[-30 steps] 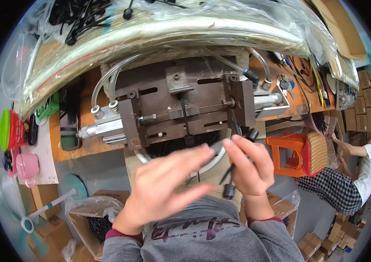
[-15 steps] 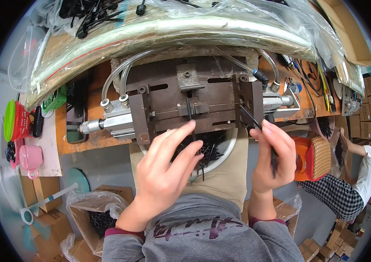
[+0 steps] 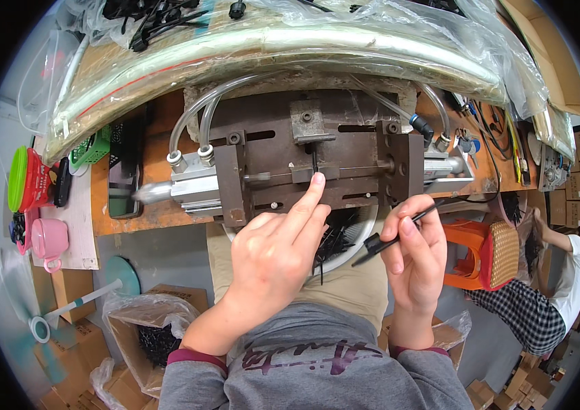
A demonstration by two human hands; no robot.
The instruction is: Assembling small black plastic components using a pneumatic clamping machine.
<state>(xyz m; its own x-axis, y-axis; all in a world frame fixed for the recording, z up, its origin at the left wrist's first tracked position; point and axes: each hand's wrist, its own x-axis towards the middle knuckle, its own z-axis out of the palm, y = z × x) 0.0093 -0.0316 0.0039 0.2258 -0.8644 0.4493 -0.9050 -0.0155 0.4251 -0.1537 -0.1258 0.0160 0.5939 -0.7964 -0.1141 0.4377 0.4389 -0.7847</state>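
My left hand (image 3: 273, 249) reaches over the dark metal fixture (image 3: 351, 147). Its index finger is stretched out, the tip at the small centre block (image 3: 303, 175), where a thin black piece (image 3: 315, 157) stands; the other fingers are partly bent. Thin pins point at that block from both sides, out of an air cylinder (image 3: 195, 190) on the left and another (image 3: 443, 166) on the right. Between thumb and fingers, my right hand (image 3: 416, 256) holds a slim black plastic stick (image 3: 389, 243) with a wider, pointed lower end, tilted in front of the fixture.
A white basin (image 3: 355, 249) of black parts sits at my lap, below the bench edge. Clear air hoses (image 3: 187, 119) arch over the fixture. An orange stool (image 3: 464, 253) stands at right, near another person (image 3: 543, 301). A phone (image 3: 126, 178) lies on the left of the bench.
My left index finger has come onto the centre block. The right hand has turned its black stick, so the wide end now points lower left. The side pins have moved inward; the left cylinder's end is blurred.
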